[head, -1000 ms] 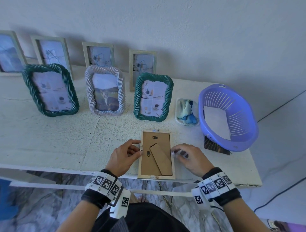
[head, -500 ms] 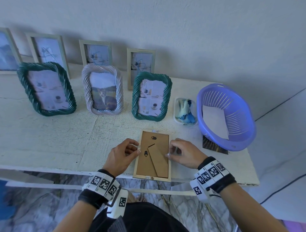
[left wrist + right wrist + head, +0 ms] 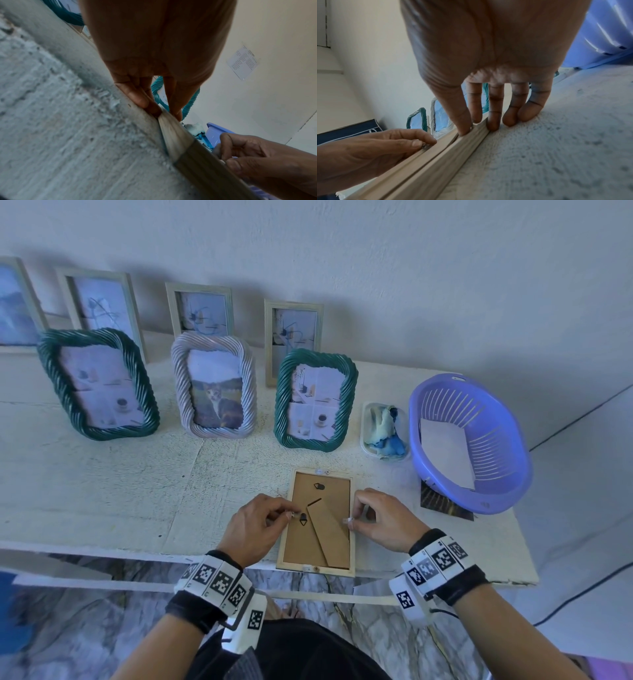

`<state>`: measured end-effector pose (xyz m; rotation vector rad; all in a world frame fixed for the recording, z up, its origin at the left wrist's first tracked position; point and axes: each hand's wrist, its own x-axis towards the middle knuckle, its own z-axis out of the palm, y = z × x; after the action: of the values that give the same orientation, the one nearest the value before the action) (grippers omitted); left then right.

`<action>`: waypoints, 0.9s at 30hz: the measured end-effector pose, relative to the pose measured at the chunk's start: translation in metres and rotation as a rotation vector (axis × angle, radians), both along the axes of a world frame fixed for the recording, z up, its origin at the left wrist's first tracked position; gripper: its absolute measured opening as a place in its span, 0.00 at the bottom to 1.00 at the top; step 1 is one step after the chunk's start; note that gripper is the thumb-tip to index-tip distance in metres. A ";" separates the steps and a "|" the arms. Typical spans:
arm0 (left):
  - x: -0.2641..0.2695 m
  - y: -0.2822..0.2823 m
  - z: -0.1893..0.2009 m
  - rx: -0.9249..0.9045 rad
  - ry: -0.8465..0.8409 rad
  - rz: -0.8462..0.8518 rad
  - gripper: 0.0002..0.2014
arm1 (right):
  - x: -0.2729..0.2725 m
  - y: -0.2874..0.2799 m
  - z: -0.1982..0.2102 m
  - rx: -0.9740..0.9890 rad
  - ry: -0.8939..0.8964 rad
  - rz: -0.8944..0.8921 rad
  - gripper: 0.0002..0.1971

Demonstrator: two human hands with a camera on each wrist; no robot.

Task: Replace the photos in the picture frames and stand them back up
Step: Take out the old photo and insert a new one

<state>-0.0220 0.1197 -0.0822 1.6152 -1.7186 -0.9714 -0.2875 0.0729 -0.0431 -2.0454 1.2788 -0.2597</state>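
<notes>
A light wooden picture frame (image 3: 288,546) lies face down near the table's front edge, its brown backing and folded stand leg (image 3: 330,537) facing up. My left hand (image 3: 290,514) pinches a small metal tab on the frame's left rail, as the left wrist view (image 3: 165,113) confirms. At the right rail, my right hand (image 3: 350,520) pinches the frame with thumb and forefinger. In the right wrist view (image 3: 476,126) its other fingertips rest on the table beside the frame (image 3: 453,155). The photo inside is hidden.
Two green rope frames (image 3: 97,385) (image 3: 315,402) and a lilac one with a cat photo (image 3: 214,390) stand behind. Wooden frames (image 3: 293,337) lean on the wall. A purple basket (image 3: 493,474) holding paper and a small dish of cloth (image 3: 385,428) sit right. The frame's near end overhangs the table edge (image 3: 137,553).
My right hand has slid left from beside the frame onto its right rail. My left hand stays at the left tab, its fingers curled tighter.
</notes>
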 end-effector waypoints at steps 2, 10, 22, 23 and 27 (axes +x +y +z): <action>0.001 0.000 0.001 -0.008 -0.010 -0.009 0.16 | 0.000 0.000 0.000 -0.008 0.012 0.003 0.12; 0.001 0.001 0.003 0.002 0.012 -0.002 0.13 | 0.010 -0.006 0.012 -0.049 0.248 0.088 0.11; 0.000 0.002 0.001 -0.012 0.024 0.021 0.10 | 0.054 -0.032 0.016 -0.200 0.417 0.073 0.28; 0.000 0.002 0.002 -0.014 0.025 0.021 0.11 | 0.056 -0.033 0.015 -0.199 0.445 0.088 0.29; -0.001 0.003 0.003 -0.021 0.016 0.026 0.11 | 0.057 -0.035 0.013 -0.197 0.504 0.129 0.31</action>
<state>-0.0227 0.1222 -0.0791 1.6075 -1.6877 -0.9485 -0.2306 0.0377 -0.0300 -2.4506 1.4472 0.2142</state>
